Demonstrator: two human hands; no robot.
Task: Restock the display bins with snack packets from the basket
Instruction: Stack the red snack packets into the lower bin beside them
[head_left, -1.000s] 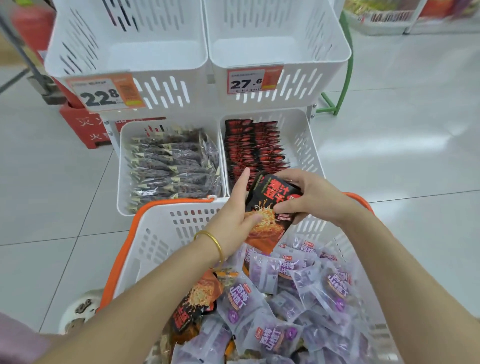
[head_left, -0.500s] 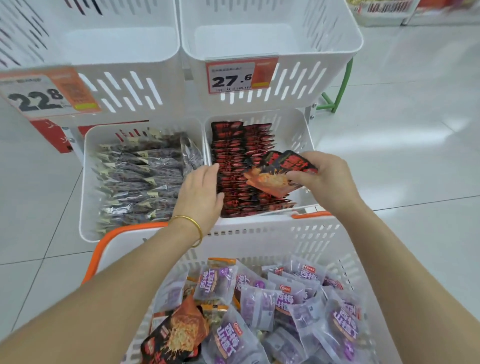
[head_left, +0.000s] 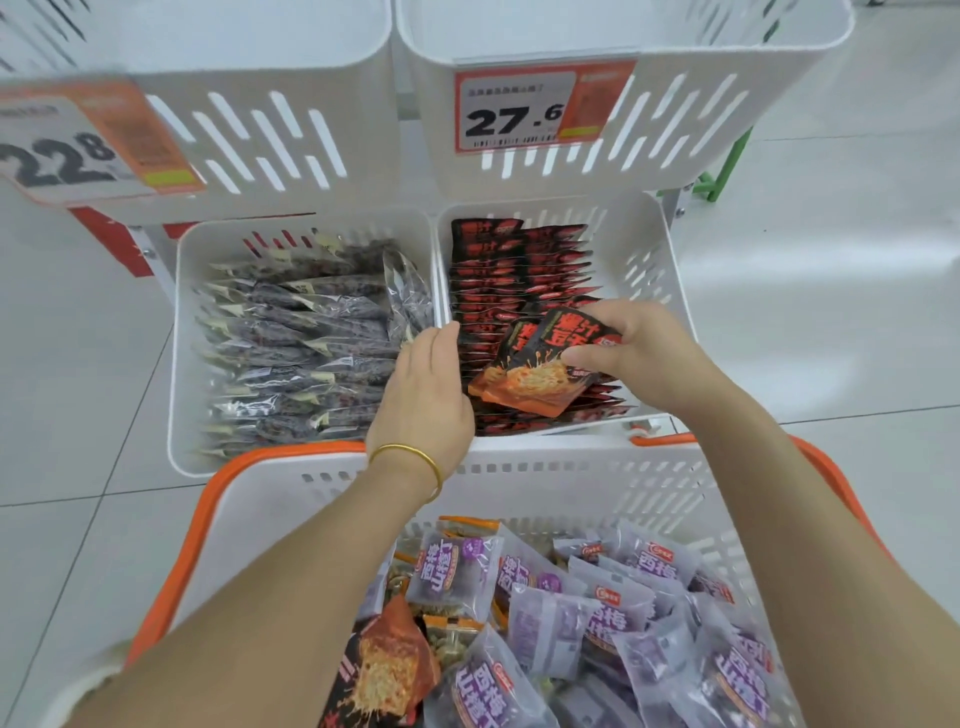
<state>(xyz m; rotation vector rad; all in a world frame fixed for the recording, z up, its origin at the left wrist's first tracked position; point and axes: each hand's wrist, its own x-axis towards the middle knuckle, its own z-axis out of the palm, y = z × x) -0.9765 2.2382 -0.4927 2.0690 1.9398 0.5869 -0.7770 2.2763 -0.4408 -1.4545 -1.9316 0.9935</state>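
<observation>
Head, right grip (head_left: 644, 353) holds packet (head_left: 540, 374), tag (head_left: 514, 111) 27.6

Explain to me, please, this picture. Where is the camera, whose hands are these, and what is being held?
There is no machine here: a person wears one wide-angle camera on the head, so the picture looks forward and down along both bare arms. The right hand has in its grip black-and-orange foil snack packets, seemingly two, above the lower right white slotted plastic bin, which holds a standing row of red-and-black packets. The left hand, fingers straight, a thin gold bangle at its wrist, reaches to the left edge of that row. The lower left white bin holds clear packets of dark snacks. Nearest the person stands a white plastic basket with an orange rim, holding pale purple packets. Above hang an orange price label reading 27.6 and one reading 22.8.
</observation>
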